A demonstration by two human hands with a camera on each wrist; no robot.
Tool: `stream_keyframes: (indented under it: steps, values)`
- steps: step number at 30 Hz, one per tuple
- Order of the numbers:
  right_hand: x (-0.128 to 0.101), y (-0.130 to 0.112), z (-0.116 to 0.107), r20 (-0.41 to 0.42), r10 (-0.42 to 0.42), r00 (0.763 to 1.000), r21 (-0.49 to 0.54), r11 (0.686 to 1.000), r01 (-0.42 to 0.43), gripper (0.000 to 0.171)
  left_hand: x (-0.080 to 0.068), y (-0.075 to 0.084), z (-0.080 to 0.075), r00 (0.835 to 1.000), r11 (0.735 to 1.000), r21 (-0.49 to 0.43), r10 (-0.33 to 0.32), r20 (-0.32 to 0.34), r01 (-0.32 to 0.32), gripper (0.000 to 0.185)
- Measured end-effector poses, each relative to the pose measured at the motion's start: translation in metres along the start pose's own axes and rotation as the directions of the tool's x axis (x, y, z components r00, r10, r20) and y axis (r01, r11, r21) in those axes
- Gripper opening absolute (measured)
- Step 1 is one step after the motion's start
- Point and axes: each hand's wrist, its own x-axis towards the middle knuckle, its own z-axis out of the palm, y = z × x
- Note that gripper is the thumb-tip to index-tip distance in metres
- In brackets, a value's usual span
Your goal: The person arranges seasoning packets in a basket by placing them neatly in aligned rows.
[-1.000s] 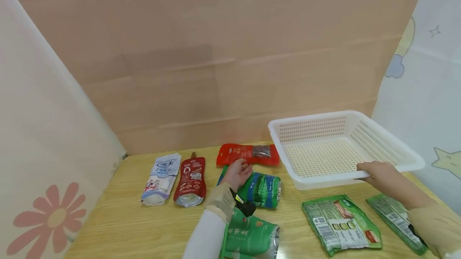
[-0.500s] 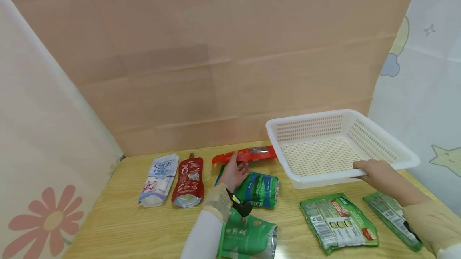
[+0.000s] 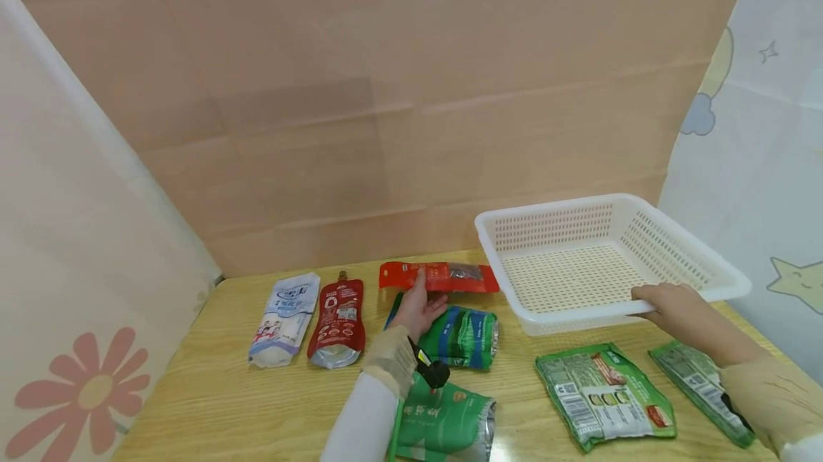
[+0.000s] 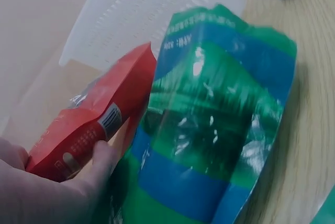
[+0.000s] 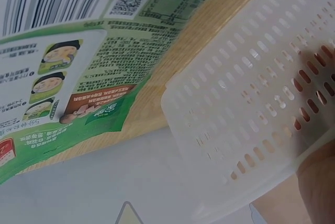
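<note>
The left grip (image 3: 421, 310) pinches the red packet (image 3: 401, 275) near the desk's (image 3: 257, 412) back edge, seemingly a lifting step; the right grip (image 3: 675, 315) clasps the white basket's (image 3: 572, 320) near rim, toward the back right corner; next probably calls for a steady pinch

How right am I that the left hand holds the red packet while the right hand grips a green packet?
Not quite: the right hand grips the white basket by its rim, as the head view shows. The left hand does hold the red packet.
</note>
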Motion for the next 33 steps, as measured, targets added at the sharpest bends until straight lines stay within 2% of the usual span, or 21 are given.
stream_keyframes:
  steps: [3, 11, 17, 24, 33]
  values:
    - [0.000, 0.000, 0.001, 0.005, 0.002, 1.000, 0.008, 1.000, -0.002, 0.028, -0.003, 0.002, -0.001, 0.999, 0.998, 0.052, 0.036, -0.013, -0.035, 0.070]
    - [-0.001, 0.000, 0.003, -0.012, -0.008, 1.000, -0.009, 1.000, 0.008, 0.031, -0.009, 0.003, -0.007, 0.991, 0.990, 0.052, 0.131, -0.005, -0.130, 0.073]
    - [0.000, -0.001, -0.001, 0.048, 0.027, 0.999, 0.013, 1.000, -0.027, 0.029, -0.011, 0.007, -0.012, 0.967, 0.966, 0.051, 0.253, -0.006, -0.252, 0.063]
    - [0.000, 0.000, -0.001, 0.049, 0.025, 0.998, 0.008, 1.000, -0.025, 0.030, -0.017, 0.017, -0.019, 0.945, 0.945, 0.052, 0.326, -0.032, -0.324, 0.063]
    - [-0.001, 0.001, -0.003, 0.070, 0.034, 0.997, 0.023, 0.999, -0.036, 0.027, -0.041, 0.028, -0.022, 0.906, 0.902, 0.081, 0.421, 0.046, -0.424, 0.061]
